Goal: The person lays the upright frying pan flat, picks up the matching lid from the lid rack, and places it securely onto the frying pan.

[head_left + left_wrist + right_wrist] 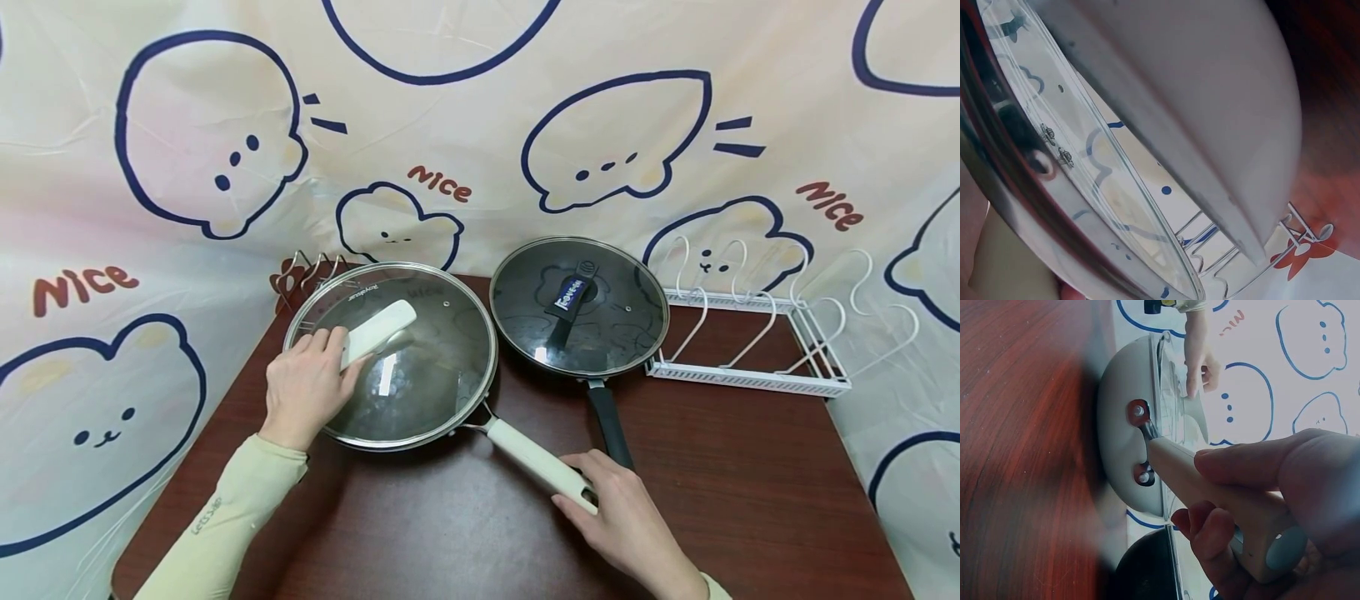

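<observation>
A glass lid (420, 358) with a steel rim lies on a pale wok-like pan (1124, 425) at the left of the table. My left hand (307, 383) grips the lid's cream handle (386, 329), fingers wrapped over its near end. With my right hand (618, 508) I hold the end of the pan's cream handle (532, 458), thumb on one side and fingers on the other, as the right wrist view shows. In the left wrist view the lid's rim (1079, 244) is close up; the left fingers are mostly hidden there.
A black frying pan with its own dark glass lid (517, 317) sits to the right, its black handle (611, 425) pointing forward. A white wire rack (750, 379) stands at the far right. Behind the pale pan is a metal wire rack (300, 271), near the printed curtain.
</observation>
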Tool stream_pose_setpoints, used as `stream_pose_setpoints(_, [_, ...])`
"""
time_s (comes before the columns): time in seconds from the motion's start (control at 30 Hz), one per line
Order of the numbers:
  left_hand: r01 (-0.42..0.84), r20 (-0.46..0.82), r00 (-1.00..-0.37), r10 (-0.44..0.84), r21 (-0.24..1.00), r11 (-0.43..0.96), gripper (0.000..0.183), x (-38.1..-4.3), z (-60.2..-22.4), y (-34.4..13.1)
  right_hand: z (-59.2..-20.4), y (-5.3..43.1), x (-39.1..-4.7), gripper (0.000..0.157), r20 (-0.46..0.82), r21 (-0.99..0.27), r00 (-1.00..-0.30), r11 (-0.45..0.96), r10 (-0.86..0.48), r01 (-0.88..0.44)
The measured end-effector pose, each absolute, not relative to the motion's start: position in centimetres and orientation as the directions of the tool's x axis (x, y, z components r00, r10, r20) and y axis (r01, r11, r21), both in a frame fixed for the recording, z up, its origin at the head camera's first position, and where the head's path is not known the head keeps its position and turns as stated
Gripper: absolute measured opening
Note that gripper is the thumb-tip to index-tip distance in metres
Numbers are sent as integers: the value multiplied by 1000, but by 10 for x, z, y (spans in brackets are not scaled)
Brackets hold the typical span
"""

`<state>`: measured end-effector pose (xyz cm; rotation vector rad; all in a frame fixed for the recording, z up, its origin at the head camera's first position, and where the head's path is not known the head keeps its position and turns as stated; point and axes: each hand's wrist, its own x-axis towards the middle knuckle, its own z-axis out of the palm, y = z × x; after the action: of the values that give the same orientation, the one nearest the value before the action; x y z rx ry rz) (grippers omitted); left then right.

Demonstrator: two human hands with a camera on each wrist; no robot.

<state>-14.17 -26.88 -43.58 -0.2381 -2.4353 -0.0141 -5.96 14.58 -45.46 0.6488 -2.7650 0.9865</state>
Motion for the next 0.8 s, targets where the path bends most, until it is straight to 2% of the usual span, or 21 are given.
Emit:
stream_pose_setpoints(0.27, [179, 630, -752, 194, -89, 980, 45, -142, -430, -268, -455, 146, -61, 39, 311, -555, -875, 677, -371, -484])
stream_pose_setpoints(0.8, [175, 618, -768, 169, -51, 983, 46, -140, -434, -269, -454, 145, -59, 39, 257, -573, -901, 696, -349, -433])
